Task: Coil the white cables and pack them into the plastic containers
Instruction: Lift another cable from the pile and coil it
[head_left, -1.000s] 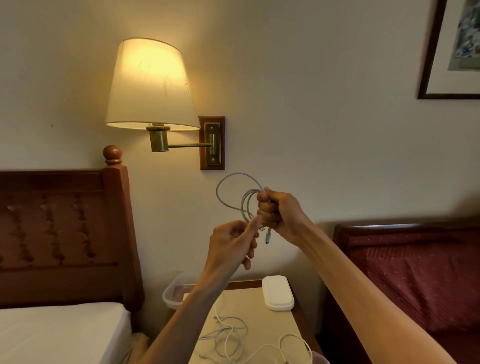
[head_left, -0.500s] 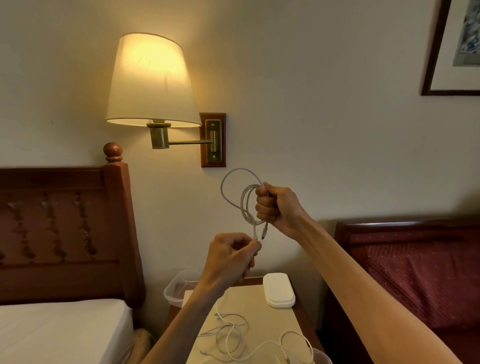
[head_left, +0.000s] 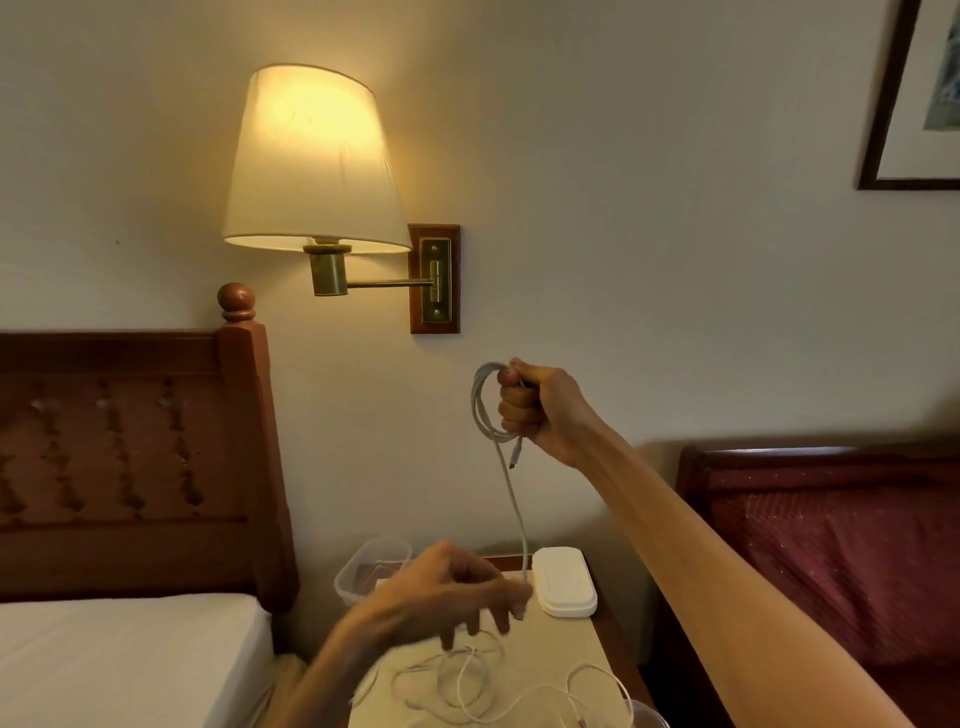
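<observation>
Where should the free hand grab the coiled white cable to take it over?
Grip the coiled white cable at its exposed left-hand arc, coming from the left. The right hand wraps the loops' other side, and the bundle bulges clear of those fingers there. Avoid the straight tail running down to the left hand.

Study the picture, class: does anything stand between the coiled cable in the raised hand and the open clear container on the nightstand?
The left hand, which pinches the cable's hanging tail, lies partly in front of the clear container. Otherwise nothing visible blocks the way down from the right hand. The container's mouth is open; the white lid lies beside it.
</observation>
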